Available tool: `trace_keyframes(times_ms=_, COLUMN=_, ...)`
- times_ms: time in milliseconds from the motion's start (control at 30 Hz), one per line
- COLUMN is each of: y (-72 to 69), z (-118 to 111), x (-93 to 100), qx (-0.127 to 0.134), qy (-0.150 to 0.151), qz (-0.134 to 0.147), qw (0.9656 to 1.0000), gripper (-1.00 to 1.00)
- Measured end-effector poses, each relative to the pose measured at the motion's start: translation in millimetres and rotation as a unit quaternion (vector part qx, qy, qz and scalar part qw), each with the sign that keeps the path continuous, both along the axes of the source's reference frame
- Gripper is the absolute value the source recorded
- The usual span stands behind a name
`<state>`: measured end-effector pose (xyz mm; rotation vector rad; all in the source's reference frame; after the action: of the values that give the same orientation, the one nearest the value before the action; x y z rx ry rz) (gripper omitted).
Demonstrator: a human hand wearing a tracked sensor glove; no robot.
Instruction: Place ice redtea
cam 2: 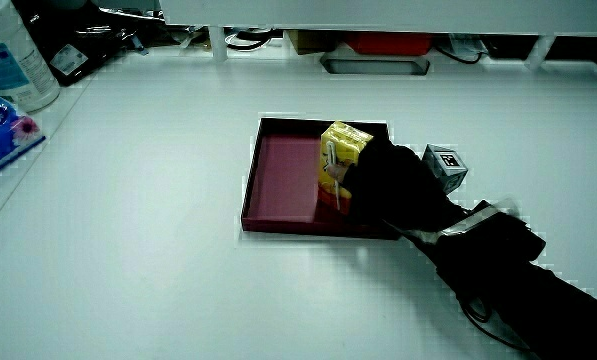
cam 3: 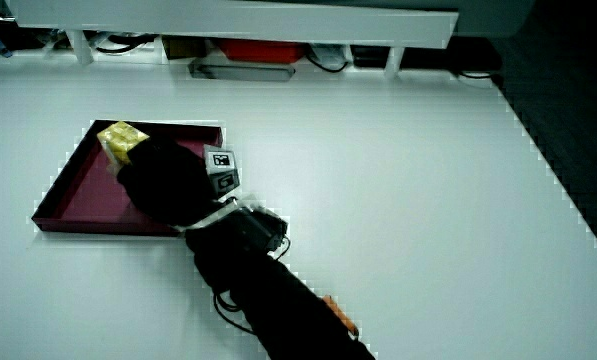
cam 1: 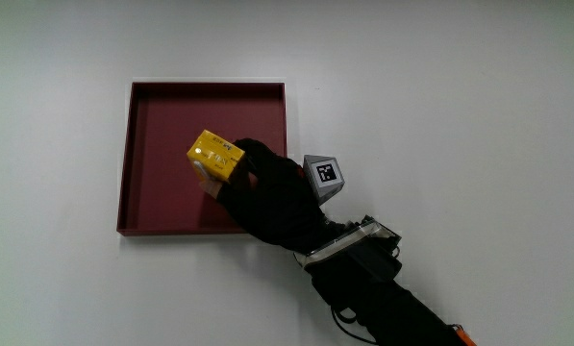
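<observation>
1. Main view: the hand (cam 1: 267, 197) reaches over the tray (cam 1: 137, 163) with its fingers wrapped around a yellow drink carton (cam 1: 215, 156), which sits above the tray's floor, near the middle. I cannot tell from here whether the carton's base touches the floor. If the fingers let go while it hangs tilted, the carton could tip onto its side. The tray is a shallow square with a dark red, matt floor and a low rim; the table (cam 1: 460, 96) is plain white and smooth.

2. In a side view the carton (cam 2: 344, 158) stands roughly upright inside the tray (cam 2: 278, 170), a white straw running down its face. It is a tall, narrow box with printed, slightly glossy card sides, so I judge it easy to knock over as the glove draws away. The hand (cam 2: 393, 185) grips it from the person's side.

3. In a side view the hand (cam 3: 163, 185) hides most of the carton (cam 3: 121, 138); only its yellow top shows above the tray (cam 3: 63, 195). The glove is black and soft-looking, and the patterned cube (cam 3: 221, 168) is hard-edged.
</observation>
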<state>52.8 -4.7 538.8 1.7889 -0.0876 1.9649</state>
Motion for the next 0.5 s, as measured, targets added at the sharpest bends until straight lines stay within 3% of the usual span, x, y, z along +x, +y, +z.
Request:
trace_keyframes(times_ms=300, y=1.4, z=0.6, x=0.6, qx=0.002, qy=-0.001, qz=0.004, qw=1.0000, gripper=-0.53)
trace_keyframes(times_ms=500, y=1.8, z=-12.3, x=5.9, qx=0.012, qy=-0.019, qz=0.009, qw=0.9997, gripper=-0.72)
